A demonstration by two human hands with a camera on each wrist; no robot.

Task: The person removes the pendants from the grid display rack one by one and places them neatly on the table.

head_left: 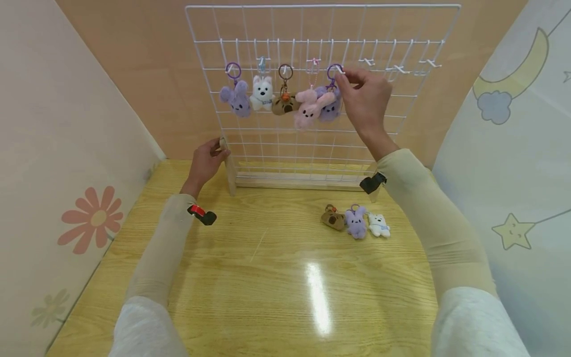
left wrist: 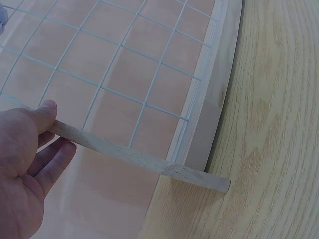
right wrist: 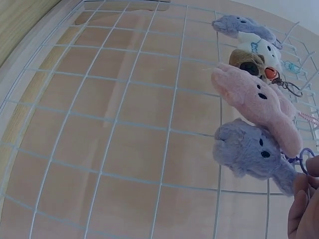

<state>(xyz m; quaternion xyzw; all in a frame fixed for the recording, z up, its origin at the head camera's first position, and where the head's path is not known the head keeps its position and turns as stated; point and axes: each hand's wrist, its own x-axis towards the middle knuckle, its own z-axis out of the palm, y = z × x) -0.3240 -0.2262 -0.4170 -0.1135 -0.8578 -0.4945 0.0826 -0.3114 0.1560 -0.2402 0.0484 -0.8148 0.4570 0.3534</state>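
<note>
Head view: bright, evenly lit
Tabletop [head_left: 250, 297]: elongated white glare streak near centre
Left wrist view: muted; base rail [left wrist: 219, 84] looks bowed
Right wrist view: dimmer, bluish; wire grid [right wrist: 169, 129] lens-curved

We count three fluffy lavender long-eared plush keychains [head_left: 356, 224], two fluffy white dog-shaped plush keychains [head_left: 261, 94], two brown plush keychains with dark snouts [head_left: 332, 219], one pink long-eared plush keychain [head_left: 308, 111] and one white rectangular wire grid [head_left: 323, 6].
</note>
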